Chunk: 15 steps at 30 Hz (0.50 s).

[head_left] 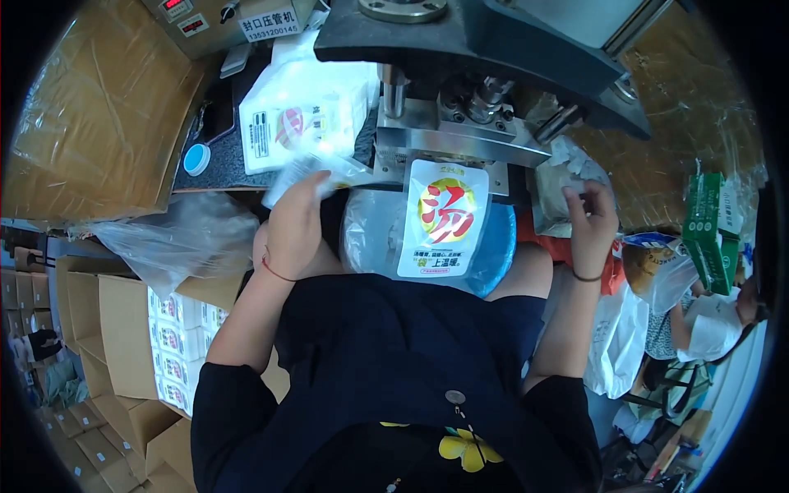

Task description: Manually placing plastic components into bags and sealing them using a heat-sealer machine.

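A printed white pouch (pixel 448 218) with a red-and-yellow design hangs flat from the metal jaws (pixel 460 135) of a press; neither hand touches it. To its left, my left hand (pixel 297 223) is closed on the edge of a translucent pouch (pixel 308 174), which is smeared by motion. Behind that lies a stack of white printed pouches (pixel 304 119). My right hand (pixel 595 226) is at the near right edge of a plastic-lined container (pixel 555 197) beside the press. Its fingers are curled; what they hold, if anything, is too small to make out.
On my lap rests a blue basin (pixel 507 246) lined with clear plastic. A blue-lidded round tub (pixel 196 159) stands left of the stack. Cardboard boxes (pixel 123 329) flank my left side, one filled with packed pouches. A green box (pixel 712 234) and another person (pixel 699 324) are at right.
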Available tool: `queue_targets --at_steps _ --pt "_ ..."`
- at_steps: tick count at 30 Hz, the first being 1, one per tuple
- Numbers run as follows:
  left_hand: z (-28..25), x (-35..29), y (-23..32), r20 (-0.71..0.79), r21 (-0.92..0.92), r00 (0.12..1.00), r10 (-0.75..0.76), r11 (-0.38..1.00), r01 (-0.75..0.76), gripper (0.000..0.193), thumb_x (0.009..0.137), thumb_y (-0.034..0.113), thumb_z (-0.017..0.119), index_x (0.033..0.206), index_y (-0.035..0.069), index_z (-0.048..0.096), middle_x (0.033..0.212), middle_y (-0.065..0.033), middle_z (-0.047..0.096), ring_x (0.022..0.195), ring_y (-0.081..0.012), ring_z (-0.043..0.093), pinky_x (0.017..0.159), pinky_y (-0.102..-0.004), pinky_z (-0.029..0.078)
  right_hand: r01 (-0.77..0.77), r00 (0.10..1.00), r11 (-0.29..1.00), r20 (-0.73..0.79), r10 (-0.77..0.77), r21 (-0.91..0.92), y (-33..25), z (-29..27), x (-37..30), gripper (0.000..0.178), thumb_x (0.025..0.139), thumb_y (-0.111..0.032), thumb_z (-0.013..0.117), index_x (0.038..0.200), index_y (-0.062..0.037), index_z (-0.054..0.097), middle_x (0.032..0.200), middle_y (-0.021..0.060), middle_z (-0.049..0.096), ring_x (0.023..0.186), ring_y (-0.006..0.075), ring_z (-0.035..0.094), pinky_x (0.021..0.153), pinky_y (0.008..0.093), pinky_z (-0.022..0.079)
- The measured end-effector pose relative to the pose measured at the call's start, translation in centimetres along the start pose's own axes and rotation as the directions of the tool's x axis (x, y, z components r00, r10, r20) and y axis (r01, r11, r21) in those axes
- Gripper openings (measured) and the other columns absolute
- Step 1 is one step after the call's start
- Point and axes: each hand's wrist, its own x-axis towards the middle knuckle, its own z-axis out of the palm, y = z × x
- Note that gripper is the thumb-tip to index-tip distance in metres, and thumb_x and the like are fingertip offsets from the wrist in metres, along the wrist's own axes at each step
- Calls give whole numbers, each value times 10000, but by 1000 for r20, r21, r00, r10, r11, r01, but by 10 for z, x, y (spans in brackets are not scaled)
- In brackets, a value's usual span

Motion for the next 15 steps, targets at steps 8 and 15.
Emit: queue_targets --at_steps 8,15 --pt "24 0 77 413 -550 899 -145 747 374 156 824 29 692 972 -15 717 792 -58 702 742 -50 610 660 -231 492 -60 903 742 353 -244 667 -93 19 -32 101 896 -60 695 908 37 668 908 71 681 838 122 623 745 254 493" --pt "46 -13 116 751 -657 660 -20 72 750 345 1010 284 602 1111 -36 685 999 -56 718 889 -81 636 811 -255 524 212 773 835 435 -461 507 -91 12 -13 188 939 -158 655 876 15 619 796 51 600 709 135 541 653 280 432"
